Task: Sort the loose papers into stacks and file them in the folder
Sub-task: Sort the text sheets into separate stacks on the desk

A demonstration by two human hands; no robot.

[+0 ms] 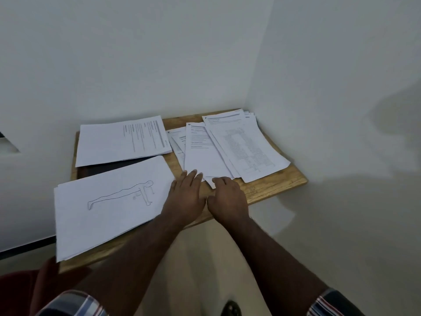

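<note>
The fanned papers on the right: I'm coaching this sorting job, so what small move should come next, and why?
Probably lift the top sheet off the fanned pile. Both hands sit at its near edge: the left hand lies flat, the right hand curls over a sheet corner. That pile is still splayed, while the drawing stack and text stack already lie squared.

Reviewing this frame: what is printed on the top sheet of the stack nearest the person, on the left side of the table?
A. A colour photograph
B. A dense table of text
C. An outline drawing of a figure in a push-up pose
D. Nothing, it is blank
C: the top sheet of the near left stack bears a line drawing of a body held straight on extended arms, left of the left hand.
</note>
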